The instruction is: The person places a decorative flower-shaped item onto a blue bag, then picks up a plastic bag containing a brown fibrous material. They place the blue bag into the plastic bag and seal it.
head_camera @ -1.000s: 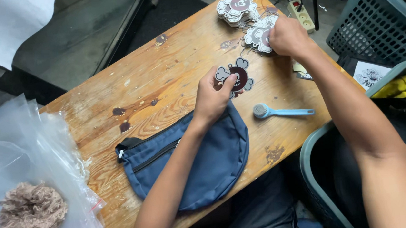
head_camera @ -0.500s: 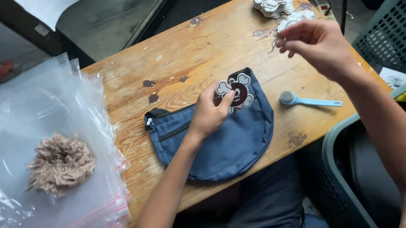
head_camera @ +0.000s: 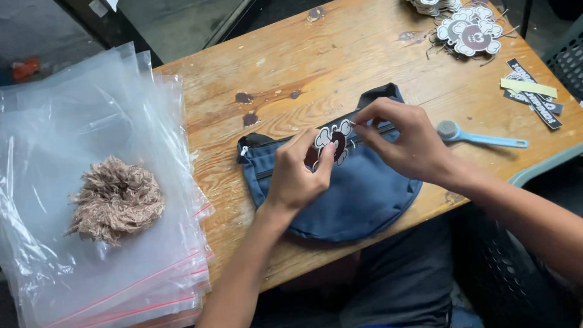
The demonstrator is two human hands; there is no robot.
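While hands (head_camera: 357,155) pinch patch (head_camera: 332,143), on pouch (head_camera: 350,194)

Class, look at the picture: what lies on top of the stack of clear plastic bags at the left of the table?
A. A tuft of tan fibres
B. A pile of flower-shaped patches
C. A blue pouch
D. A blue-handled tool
A: a tuft of tan fibres rests on the stack of clear plastic bags, apart from the other things.

Both forearms are bare, no sleeves showing; dark grey trousers and a blue garment edge below.

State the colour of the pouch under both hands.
Blue pouch, clearest in the head view.
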